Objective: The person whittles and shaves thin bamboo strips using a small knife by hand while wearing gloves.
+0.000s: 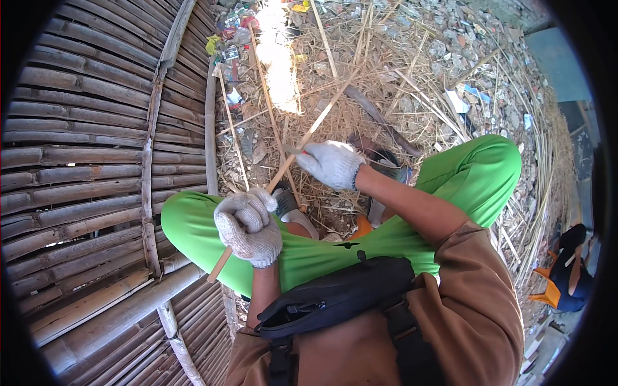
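Note:
Both my hands wear whitish knitted work gloves. My left hand (248,226) is closed round the lower part of a long, flat bamboo strip (322,117), whose near end sticks out below the fist. The strip slants up and away to the right over the ground. Further along it, my right hand (331,165) is closed on a small knife (293,150). Its short grey blade, with a bit of red at the base, lies across the strip. The glove hides the knife's handle.
A bamboo slat wall (96,154) stands close on my left. Bamboo shavings (399,77), loose strips and litter cover the ground ahead. A dark curved stick (380,119) lies beyond my right hand. Another person (573,270) sits at the far right on something orange.

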Tool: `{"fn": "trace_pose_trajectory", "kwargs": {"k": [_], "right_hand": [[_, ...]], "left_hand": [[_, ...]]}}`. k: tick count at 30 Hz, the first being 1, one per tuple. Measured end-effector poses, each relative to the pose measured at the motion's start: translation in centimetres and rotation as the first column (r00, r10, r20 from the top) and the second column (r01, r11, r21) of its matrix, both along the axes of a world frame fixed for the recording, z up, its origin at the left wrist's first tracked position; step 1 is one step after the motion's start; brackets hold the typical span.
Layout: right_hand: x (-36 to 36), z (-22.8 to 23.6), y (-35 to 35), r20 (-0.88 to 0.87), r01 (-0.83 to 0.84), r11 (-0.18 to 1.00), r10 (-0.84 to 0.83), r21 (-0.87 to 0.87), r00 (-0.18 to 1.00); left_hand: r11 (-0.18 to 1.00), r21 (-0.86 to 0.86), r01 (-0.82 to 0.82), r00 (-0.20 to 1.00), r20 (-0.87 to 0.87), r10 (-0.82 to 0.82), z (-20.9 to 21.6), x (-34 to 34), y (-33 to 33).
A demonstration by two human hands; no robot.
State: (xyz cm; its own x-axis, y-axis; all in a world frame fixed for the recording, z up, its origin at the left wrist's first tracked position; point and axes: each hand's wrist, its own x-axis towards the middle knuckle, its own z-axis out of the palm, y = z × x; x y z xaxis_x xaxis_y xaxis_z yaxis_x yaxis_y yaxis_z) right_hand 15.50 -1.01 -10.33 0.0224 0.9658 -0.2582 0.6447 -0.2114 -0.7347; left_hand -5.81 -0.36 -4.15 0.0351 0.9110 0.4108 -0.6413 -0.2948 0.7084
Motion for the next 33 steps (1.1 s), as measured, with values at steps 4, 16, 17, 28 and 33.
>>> {"fn": "trace_pose_trajectory", "kwargs": {"k": [4,16,17,28,33], "right_hand": [[1.6,0.9,0.1,-0.028,-0.009,1.0,0.009,0.024,1.0],[1.7,1.3,-0.1,0.082,-0.132,0.991,0.133,-0.014,0.988],[1.7,1.6,-0.1,0.082,-0.137,0.99,0.138,-0.01,0.987],[13.8,-8.0,-0.7,0.172,0.452,0.875,-0.479,0.171,0.861],[2.2,-2.8,1.1,-0.588,0.393,0.785,-0.619,-0.479,0.52]], "left_hand": [[0.994,0.086,0.07,0.994,-0.088,-0.062,-0.2,-0.5,-0.2],[0.968,0.234,0.089,0.904,-0.428,0.021,-1.9,-2.2,-1.3],[0.967,0.245,0.071,0.881,-0.47,0.055,-1.8,-2.4,-1.5],[0.947,0.038,0.319,0.806,-0.537,-0.25,2.1,-5.3,-1.0],[0.927,0.13,0.351,0.552,-0.829,-0.093,4.0,-7.1,-1.0]]}}
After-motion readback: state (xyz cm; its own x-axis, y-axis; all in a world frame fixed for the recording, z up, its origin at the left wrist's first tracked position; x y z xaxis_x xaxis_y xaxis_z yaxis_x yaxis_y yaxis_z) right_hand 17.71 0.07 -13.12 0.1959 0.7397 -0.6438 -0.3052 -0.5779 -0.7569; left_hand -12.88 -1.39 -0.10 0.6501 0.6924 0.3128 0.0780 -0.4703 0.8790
